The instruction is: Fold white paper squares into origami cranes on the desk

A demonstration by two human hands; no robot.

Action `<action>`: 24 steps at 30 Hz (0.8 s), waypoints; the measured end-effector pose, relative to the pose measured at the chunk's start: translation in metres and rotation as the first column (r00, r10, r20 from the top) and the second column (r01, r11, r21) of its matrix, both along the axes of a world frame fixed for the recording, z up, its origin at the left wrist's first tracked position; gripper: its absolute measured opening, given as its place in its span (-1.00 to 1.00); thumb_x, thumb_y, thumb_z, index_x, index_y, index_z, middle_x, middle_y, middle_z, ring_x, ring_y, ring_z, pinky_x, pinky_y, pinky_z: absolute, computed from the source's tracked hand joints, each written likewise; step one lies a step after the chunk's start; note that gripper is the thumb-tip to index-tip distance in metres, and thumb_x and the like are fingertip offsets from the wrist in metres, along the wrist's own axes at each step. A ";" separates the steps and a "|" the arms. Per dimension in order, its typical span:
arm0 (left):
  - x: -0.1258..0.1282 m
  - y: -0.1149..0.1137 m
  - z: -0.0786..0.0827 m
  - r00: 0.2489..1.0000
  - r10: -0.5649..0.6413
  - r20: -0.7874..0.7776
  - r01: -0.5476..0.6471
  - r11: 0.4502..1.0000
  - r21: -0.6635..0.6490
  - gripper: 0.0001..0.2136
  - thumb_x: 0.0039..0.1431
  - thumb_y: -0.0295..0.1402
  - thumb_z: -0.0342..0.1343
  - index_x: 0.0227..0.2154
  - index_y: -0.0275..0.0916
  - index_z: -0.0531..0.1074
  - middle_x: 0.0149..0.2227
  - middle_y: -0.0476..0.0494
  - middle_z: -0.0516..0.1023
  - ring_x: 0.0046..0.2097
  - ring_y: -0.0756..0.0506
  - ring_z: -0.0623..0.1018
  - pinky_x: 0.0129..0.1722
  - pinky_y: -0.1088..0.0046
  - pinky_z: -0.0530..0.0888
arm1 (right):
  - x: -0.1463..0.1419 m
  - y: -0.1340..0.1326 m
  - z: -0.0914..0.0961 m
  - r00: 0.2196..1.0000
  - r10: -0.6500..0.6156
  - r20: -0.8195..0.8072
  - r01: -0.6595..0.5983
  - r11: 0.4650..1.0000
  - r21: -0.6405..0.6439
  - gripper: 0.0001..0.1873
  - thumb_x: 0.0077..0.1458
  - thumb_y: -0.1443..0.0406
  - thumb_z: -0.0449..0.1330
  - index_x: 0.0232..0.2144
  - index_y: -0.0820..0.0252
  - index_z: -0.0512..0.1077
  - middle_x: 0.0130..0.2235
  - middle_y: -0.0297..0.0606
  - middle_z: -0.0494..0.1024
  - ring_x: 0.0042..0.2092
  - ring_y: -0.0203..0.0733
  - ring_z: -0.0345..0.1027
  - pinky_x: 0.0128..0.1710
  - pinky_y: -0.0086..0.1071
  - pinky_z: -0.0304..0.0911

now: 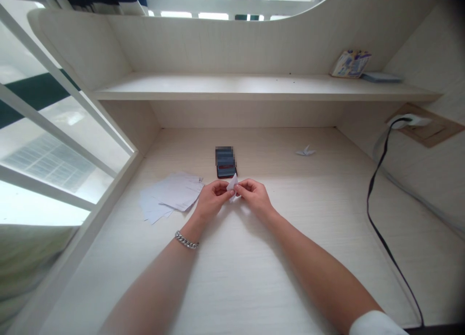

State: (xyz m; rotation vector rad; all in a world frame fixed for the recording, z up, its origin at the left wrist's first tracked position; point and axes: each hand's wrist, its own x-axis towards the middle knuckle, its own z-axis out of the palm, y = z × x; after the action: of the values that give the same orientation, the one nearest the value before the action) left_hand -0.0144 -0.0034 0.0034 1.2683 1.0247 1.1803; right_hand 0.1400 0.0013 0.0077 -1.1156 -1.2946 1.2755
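My left hand (pixel 211 198) and my right hand (pixel 254 194) meet over the middle of the pale desk (pixel 283 257), both pinching a small folded piece of white paper (pixel 232 185) that points upward between the fingertips. A chain bracelet (pixel 186 240) circles my left wrist. Just behind the hands lies a dark phone (pixel 225 162). A loose stack of white paper sheets (pixel 170 195) lies to the left of my left hand.
A finished folded paper figure (pixel 305 151) rests at the back right of the desk. A black cable (pixel 381 199) runs from a wall socket (pixel 410 121) down the right side. On the shelf (pixel 236 87) above lie a small packet (pixel 349 63) and a flat grey item.
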 end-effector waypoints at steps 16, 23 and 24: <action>-0.004 -0.002 0.000 0.995 0.078 -0.069 -0.078 0.997 -0.009 -0.64 -0.10 -0.26 0.23 -0.20 -0.30 0.47 -0.31 -0.19 0.57 -0.31 -0.08 0.55 -0.31 0.39 0.50 | 0.007 0.003 0.000 0.993 0.051 0.108 -0.056 0.998 0.037 -0.74 -0.11 0.21 0.22 -0.34 0.25 0.51 -0.33 -0.18 0.56 -0.32 -0.19 0.40 -0.31 -0.32 0.28; -0.004 -0.003 0.000 0.979 0.119 -0.165 -0.115 0.993 0.032 -0.74 -0.09 -0.27 0.23 -0.31 -0.28 0.51 -0.31 -0.18 0.59 -0.29 -0.10 0.55 -0.27 0.41 0.47 | 0.007 0.002 0.001 0.995 0.073 0.075 -0.075 0.997 0.020 -0.70 -0.14 0.23 0.26 -0.29 0.23 0.53 -0.26 -0.15 0.58 -0.24 -0.13 0.43 -0.24 -0.30 0.30; -0.004 -0.004 0.000 0.978 0.123 -0.166 -0.119 0.992 0.036 -0.74 -0.09 -0.28 0.23 -0.31 -0.28 0.51 -0.30 -0.18 0.59 -0.29 -0.10 0.55 -0.27 0.41 0.47 | 0.006 0.002 0.000 0.996 0.066 0.056 -0.067 0.998 0.019 -0.71 -0.15 0.24 0.27 -0.31 0.23 0.53 -0.27 -0.15 0.58 -0.25 -0.13 0.43 -0.24 -0.30 0.30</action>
State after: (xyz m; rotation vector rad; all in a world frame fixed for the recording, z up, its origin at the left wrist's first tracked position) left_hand -0.0183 -0.0069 0.0039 1.3599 1.2285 1.1966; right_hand 0.1465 0.0029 0.0078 -1.1080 -1.3942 1.2846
